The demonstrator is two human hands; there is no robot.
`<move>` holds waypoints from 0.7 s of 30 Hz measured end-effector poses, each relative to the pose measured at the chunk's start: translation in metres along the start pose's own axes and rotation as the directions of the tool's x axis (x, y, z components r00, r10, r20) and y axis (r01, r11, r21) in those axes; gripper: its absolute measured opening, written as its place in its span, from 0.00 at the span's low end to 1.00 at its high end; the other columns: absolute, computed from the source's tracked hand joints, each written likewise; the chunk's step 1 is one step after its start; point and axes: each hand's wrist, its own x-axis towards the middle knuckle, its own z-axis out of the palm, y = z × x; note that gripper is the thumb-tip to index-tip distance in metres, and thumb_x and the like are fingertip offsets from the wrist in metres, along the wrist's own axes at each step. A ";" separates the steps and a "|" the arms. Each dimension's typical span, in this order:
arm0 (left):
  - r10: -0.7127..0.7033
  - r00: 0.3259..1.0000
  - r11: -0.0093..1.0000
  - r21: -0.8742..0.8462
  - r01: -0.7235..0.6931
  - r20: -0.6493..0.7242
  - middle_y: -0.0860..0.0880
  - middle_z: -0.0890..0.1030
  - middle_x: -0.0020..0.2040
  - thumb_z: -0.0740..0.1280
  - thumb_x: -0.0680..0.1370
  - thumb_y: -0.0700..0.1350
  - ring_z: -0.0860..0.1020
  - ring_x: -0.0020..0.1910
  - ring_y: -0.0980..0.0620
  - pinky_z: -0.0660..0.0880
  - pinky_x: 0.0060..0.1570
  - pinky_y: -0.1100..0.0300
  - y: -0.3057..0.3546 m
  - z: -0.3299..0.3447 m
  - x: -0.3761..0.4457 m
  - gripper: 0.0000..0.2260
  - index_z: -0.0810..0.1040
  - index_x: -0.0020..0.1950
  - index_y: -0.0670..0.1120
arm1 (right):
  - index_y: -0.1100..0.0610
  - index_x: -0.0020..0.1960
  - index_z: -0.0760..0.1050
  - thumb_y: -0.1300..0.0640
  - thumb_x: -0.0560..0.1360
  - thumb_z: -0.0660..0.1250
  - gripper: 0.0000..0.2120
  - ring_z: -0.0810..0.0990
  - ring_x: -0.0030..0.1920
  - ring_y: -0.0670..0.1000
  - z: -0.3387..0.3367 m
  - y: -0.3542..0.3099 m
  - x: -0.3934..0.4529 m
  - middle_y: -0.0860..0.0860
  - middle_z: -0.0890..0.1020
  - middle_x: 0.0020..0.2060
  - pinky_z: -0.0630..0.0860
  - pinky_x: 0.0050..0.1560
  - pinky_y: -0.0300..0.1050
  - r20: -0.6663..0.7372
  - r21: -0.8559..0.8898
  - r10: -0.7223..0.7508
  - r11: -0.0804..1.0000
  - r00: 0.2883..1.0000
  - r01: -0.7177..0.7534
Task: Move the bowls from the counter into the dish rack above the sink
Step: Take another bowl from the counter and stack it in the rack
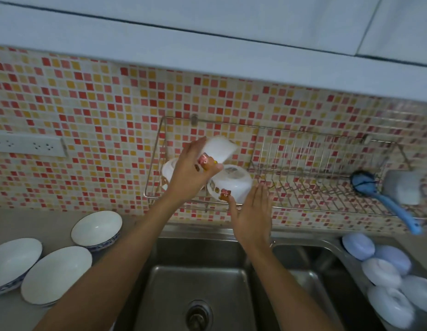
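Left hand (191,173) clamped on tilted bowl (219,148) over two racked bowls (231,185) (right hand (254,216) spread, empty).

Left hand (191,173) hides rack bowl (168,172) partly.

The dish rack (303,163) is thin, shiny metal wire. The bowls in it, such as the upturned white bowl (234,185), look like glossy glazed ceramic with printed decals. The blue-rimmed bowls (96,229) on the matt grey counter (52,223) gleam smoothly too. The sink (198,278) is brushed steel (dull sheen, not mirror-bright). The mosaic tiles (88,103) look glazed, and the blue brush (399,206) looks plastic.
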 end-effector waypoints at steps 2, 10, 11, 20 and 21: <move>0.109 0.991 0.985 0.129 -0.118 0.074 0.50 0.65 0.72 0.72 0.72 0.55 0.63 0.69 0.55 0.62 0.67 0.62 -0.003 0.018 0.013 0.34 0.61 0.74 0.51 | 0.63 0.78 0.51 0.31 0.78 0.45 0.42 0.52 0.78 0.57 0.002 0.001 -0.001 0.59 0.56 0.77 0.41 0.74 0.49 -0.036 -0.022 -0.012 1.000 0.999 0.011; 0.224 0.885 0.843 0.373 -0.386 0.409 0.46 0.61 0.76 0.72 0.71 0.53 0.57 0.75 0.46 0.57 0.74 0.47 -0.028 0.056 0.027 0.38 0.58 0.76 0.46 | 0.63 0.76 0.57 0.32 0.78 0.48 0.41 0.59 0.76 0.58 0.007 0.003 0.002 0.60 0.62 0.75 0.46 0.74 0.50 -0.058 -0.070 -0.014 0.998 0.998 0.010; 0.210 0.882 0.846 0.374 -0.381 0.422 0.46 0.60 0.76 0.73 0.71 0.52 0.57 0.75 0.46 0.56 0.75 0.48 -0.029 0.058 0.027 0.38 0.58 0.76 0.46 | 0.63 0.76 0.57 0.32 0.77 0.48 0.41 0.60 0.76 0.58 0.007 0.003 0.001 0.60 0.63 0.75 0.46 0.74 0.51 -0.061 -0.069 -0.010 0.998 0.998 0.006; 0.110 0.849 0.858 0.381 -0.344 0.517 0.50 0.60 0.77 0.74 0.70 0.49 0.58 0.75 0.50 0.55 0.71 0.60 -0.043 0.064 0.026 0.39 0.57 0.76 0.50 | 0.64 0.74 0.61 0.33 0.77 0.51 0.40 0.63 0.74 0.59 0.009 0.003 0.001 0.61 0.66 0.73 0.50 0.73 0.53 -0.090 -0.058 -0.012 0.998 0.996 0.006; 0.114 0.843 0.854 0.381 -0.353 0.525 0.50 0.61 0.76 0.75 0.70 0.49 0.59 0.75 0.50 0.55 0.72 0.59 -0.045 0.064 0.027 0.39 0.58 0.76 0.50 | 0.64 0.75 0.61 0.33 0.77 0.51 0.40 0.62 0.75 0.59 0.009 0.003 0.000 0.61 0.65 0.74 0.50 0.73 0.52 -0.084 -0.059 -0.011 0.998 0.996 0.006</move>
